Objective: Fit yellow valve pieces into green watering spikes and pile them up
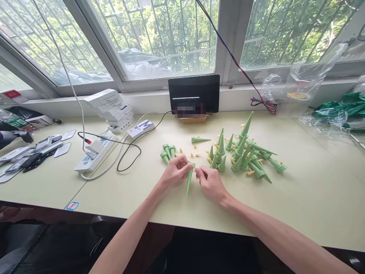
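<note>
My left hand (174, 172) is closed around the wide end of a green plant watering spike (188, 185), whose tip points down towards the table. Close by on the right, my right hand (213, 183) pinches a small yellow valve (194, 170) against the spike's side, near its wide end. The fingertips hide most of the valve. Beyond the hands lie a loose green spike (201, 139) and several small yellow valves (198, 155). Several green spikes (165, 156) stand or lean just behind my left hand. To the right is a large pile of green spikes (245, 152), some with yellow valves.
A tablet (194, 91) leans by the window on a cardboard stand. On the left are a power strip (94, 154), cables, stacked white boxes (112, 108) and flat packages (34, 154). Plastic bags (302, 91) sit at the back right. The table's front edge (199, 228) runs beneath my forearms.
</note>
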Tool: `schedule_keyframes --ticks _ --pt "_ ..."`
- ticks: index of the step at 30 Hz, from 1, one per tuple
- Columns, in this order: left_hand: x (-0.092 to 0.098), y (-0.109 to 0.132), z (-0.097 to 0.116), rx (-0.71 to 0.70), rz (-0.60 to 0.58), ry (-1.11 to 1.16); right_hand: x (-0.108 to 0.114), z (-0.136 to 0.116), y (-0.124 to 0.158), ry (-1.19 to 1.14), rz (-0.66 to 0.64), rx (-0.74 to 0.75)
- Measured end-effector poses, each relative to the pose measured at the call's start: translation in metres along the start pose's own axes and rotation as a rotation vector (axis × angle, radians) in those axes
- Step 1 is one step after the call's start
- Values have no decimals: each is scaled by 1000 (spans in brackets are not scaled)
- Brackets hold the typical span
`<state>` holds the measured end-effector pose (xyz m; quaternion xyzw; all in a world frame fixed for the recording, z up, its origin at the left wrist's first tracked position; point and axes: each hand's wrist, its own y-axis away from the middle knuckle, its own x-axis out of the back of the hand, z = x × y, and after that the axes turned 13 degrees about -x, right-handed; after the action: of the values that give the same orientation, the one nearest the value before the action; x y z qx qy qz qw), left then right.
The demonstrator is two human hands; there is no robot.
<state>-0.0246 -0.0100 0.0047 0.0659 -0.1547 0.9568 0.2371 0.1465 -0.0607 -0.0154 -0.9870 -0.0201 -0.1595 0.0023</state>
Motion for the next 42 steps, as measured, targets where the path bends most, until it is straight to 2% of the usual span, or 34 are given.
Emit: schedule_keyframes --ticks 14,42 --pt "1 1 -2 78 -4 -18 0 -1 3 -72 2 60" --pt "1 0 -3 -33 1 60 -1 2 -3 35 -19 0"
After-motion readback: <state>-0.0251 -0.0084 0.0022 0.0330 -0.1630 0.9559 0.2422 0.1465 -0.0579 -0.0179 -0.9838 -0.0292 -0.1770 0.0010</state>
